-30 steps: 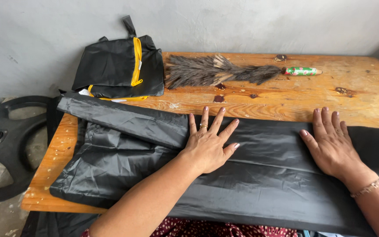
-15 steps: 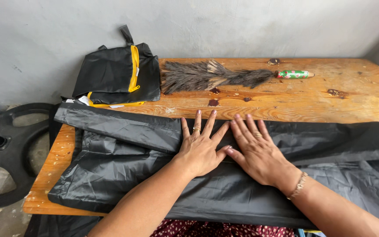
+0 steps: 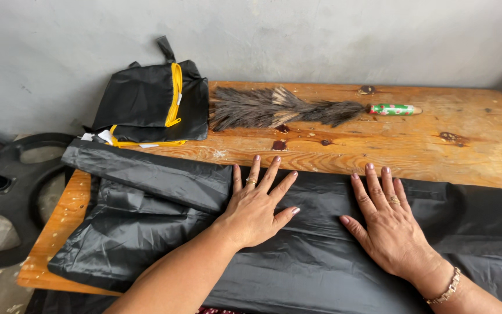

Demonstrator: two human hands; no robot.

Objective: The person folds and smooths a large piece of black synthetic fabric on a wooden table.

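Sliding rightward, her right hand has parted from the left hand; both lie spread flat on black fabric.

The black fabric spread along the table's near edge is plain, with a slight sheen. The table itself is orange-brown wood with dark knots and stains. At its far left corner lies a folded black bag trimmed in yellow, a bit of white showing beneath. Along the far edge lies a feather duster — dark grey-brown bristles with paler streaks, its handle green with a red-and-white pattern. Both hands' nails are painted a dusky mauve — left hand, right hand.
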